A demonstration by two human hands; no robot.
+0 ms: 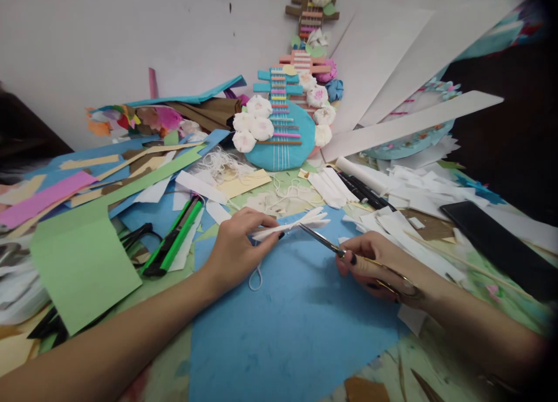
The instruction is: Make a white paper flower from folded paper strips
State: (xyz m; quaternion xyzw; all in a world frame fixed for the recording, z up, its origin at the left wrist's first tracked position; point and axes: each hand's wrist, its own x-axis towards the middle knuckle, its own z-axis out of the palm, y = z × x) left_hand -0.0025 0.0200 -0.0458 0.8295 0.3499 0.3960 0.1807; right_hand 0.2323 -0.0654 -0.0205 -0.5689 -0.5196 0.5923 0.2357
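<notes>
My left hand point(244, 242) pinches a small bundle of folded white paper strips point(314, 217) between thumb and fingers. A loop of white string point(256, 279) hangs below that hand. My right hand point(370, 262) is closed around scissors point(322, 240) with gold handles. The tips of the blades touch or lie close to the middle of the bundle; which, I cannot tell. Both hands are above a blue paper sheet point(279, 332).
Paper guitar decorations point(283, 129) with white paper flowers lean on the wall. A green box cutter point(174, 236) and a green paper sheet point(82, 262) lie at left. White paper scraps point(418, 187), black pens point(357, 187) and a black phone-like slab point(497, 245) lie at right.
</notes>
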